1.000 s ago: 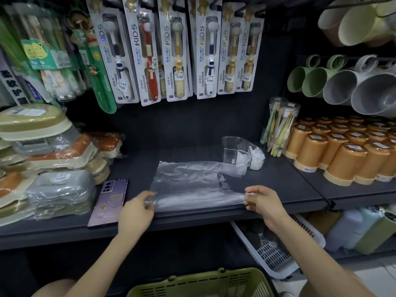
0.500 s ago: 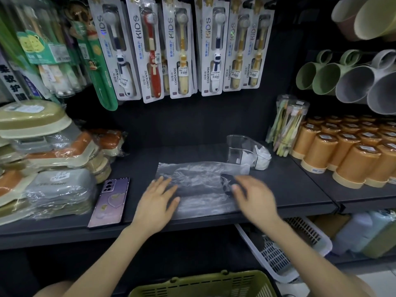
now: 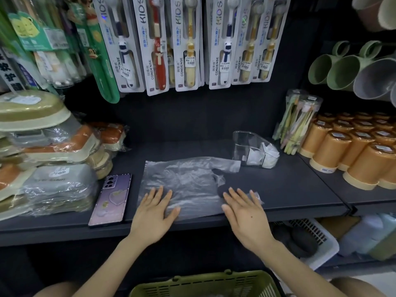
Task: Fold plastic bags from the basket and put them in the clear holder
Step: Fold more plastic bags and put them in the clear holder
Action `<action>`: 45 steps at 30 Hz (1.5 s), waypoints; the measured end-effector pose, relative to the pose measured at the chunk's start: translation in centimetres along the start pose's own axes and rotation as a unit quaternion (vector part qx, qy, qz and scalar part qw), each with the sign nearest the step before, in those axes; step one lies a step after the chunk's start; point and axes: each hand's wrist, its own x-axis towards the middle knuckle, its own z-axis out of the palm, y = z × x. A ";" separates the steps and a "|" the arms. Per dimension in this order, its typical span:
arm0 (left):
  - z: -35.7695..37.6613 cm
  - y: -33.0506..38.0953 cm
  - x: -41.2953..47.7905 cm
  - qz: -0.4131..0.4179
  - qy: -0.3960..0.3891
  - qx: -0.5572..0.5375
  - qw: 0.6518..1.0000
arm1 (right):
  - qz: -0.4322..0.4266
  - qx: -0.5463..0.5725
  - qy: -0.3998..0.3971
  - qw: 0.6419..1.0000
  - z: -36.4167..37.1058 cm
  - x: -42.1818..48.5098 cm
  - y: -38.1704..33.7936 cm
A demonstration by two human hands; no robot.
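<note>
The plastic bag (image 3: 188,183) lies flat on the dark shelf (image 3: 289,189), in the near middle of the shelf, with its near edge along the shelf's front lip. One handle strip of the bag runs right along the far side, and its end lies just beside the base of the clear holder (image 3: 246,146). The holder stands at the far right of the bag and contains white folded bags (image 3: 267,155) in its right part.

Left grip (image 3: 153,213): palm down on the near left part of the bag, fingers straight and slightly spread, pointing away from the person. It pinches nothing. The forearm rises from the lower left and crosses the shelf's front lip.

Right grip (image 3: 246,215): palm down on the near right end of the bag, fingers straight and spread, pointing to the far side and slightly left. It pinches nothing. Clear film shows just beyond the fingertips. The forearm rises from the lower right.

A purple phone (image 3: 111,199) lies face down just left of the bag, not touching it. Wrapped soap boxes (image 3: 53,183) are stacked at the far left. Orange cups (image 3: 347,151) stand in rows at the right. Toothbrush packs (image 3: 186,43) hang above. The rim of a green basket (image 3: 205,284) shows at the bottom edge, between the forearms.
</note>
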 end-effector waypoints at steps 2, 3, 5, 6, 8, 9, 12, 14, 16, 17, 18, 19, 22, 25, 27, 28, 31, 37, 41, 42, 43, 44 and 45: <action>-0.5 0.1 -0.2 0.027 -0.018 -0.077 0.997 | 0.030 0.066 0.031 0.997 -0.7 2.1 -0.5; -0.8 0.2 -0.3 0.037 -0.022 -0.122 0.992 | 0.045 0.095 0.031 0.994 -1.0 3.3 -0.7; -1.6 0.1 -0.2 0.042 -0.010 -0.185 0.982 | 0.071 0.123 -0.008 0.990 -1.6 5.8 -0.7; -1.9 -0.1 0.1 0.042 0.008 -0.192 0.981 | 0.080 0.119 -0.036 0.989 -1.8 7.0 -0.5; -2.7 -0.2 0.7 0.047 0.043 -0.151 0.986 | 0.086 0.078 -0.101 0.988 -1.6 9.0 0.3; -3.1 -0.1 1.1 0.051 0.059 -0.122 0.989 | 0.085 0.062 -0.144 0.984 -1.3 9.7 0.8; -3.9 0.3 2.7 0.071 0.097 -0.078 0.990 | 0.066 0.049 -0.237 0.968 -0.2 10.7 1.9; -3.6 0.1 4.7 0.085 0.094 -0.053 0.991 | 0.052 0.050 -0.259 0.963 0.6 10.6 2.4; -2.9 0.0 6.9 0.087 0.058 -0.013 0.994 | 0.043 0.055 -0.254 0.965 1.1 10.3 2.9; -2.4 -0.1 8.0 0.079 0.034 0.005 0.996 | 0.038 0.053 -0.251 0.966 1.1 10.1 3.1; -2.0 -0.2 9.0 0.067 0.008 0.016 0.998 | 0.033 0.047 -0.249 0.967 1.2 9.9 3.3; -1.6 -0.3 9.7 0.053 -0.011 0.021 0.998 | 0.030 0.042 -0.248 0.967 1.2 9.7 3.6; -0.4 -1.0 10.5 0.027 -0.018 0.045 0.998 | 0.052 0.016 -0.243 0.969 0.8 8.9 5.2; 0.2 -1.2 10.4 0.020 -0.008 0.047 0.999 | 0.099 -0.010 -0.241 0.965 -0.2 8.2 7.1; 0.1 -1.0 10.4 0.009 -0.009 0.040 0.999 | 0.115 -0.004 -0.249 0.962 -0.6 8.4 7.8; 0.1 -0.9 10.5 -0.001 -0.008 0.038 0.999 | 0.124 -0.002 -0.249 0.961 -0.7 8.9 8.0; 0.0 -0.4 11.1 -0.036 -0.006 0.030 0.999 | 0.146 -0.005 -0.220 0.964 -0.7 11.2 9.2; -0.9 0.0 11.5 -0.051 0.006 -0.014 0.999 | 0.067 -0.006 -0.177 0.982 -2.2 10.8 6.0; -1.2 0.3 8.3 0.074 0.054 0.043 0.995 | -0.078 0.047 -0.149 0.985 -2.2 6.3 0.1; -1.0 0.5 7.2 0.099 0.034 0.031 0.994 | -0.113 0.036 -0.146 0.982 -1.8 5.4 -0.9; -0.7 0.4 6.2 0.115 0.005 0.023 0.993 | -0.143 0.023 -0.152 0.978 -1.4 4.8 -1.6; -0.5 0.2 5.3 0.125 -0.026 0.022 0.992 | -0.163 0.014 -0.162 0.973 -1.1 4.3 -2.1; -0.3 -0.1 4.6 0.130 -0.047 0.025 0.990 | -0.170 0.012 -0.187 0.968 -1.0 4.0 -2.2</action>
